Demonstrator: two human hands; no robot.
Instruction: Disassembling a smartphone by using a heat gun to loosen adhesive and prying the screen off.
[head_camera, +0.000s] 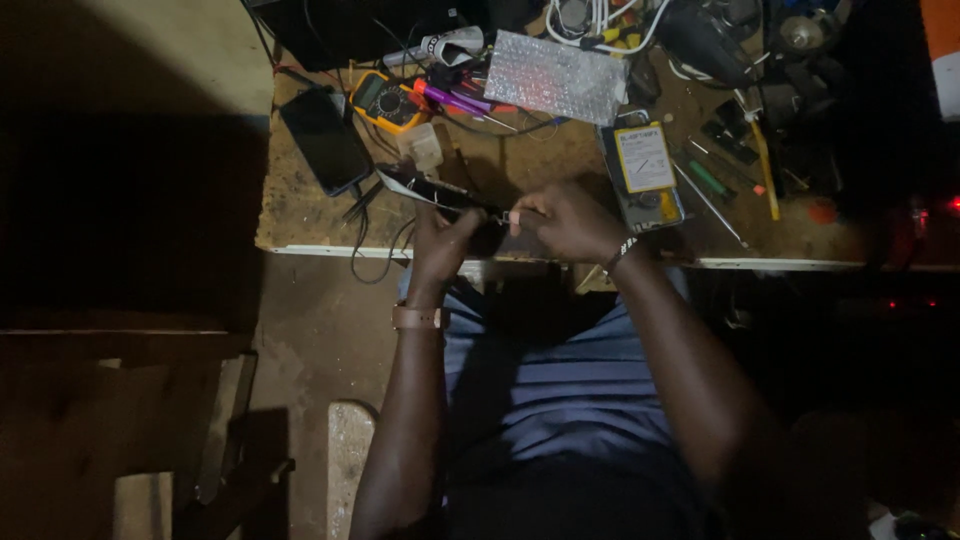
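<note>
hidden: most of the frame is being lost to shadow; the left half and the right edge cannot be read
held item: one dark flat device (440, 192), phone-shaped, is being held at the front edge of the workbench (300, 215); its near end is being covered by the fingers
left hand (442, 240): is being wrapped around the device from below, grip closed on it
right hand (565, 218): is being pinched narrow on a small pale part (510, 216) at the device's end; the part is too small to identify
wrists: one brown strap (418, 317) is being worn on the left, one dark band (620, 250) on the right
left of grip: one black slab phone (325, 140), glossy, is lying flat
beyond grip: one yellow multimeter (388, 100) and one silvery bubble-wrap pouch (558, 75)
right of grip: one yellow-labelled flat pack (645, 158); the loose screwdrivers are too dim for counting
</note>
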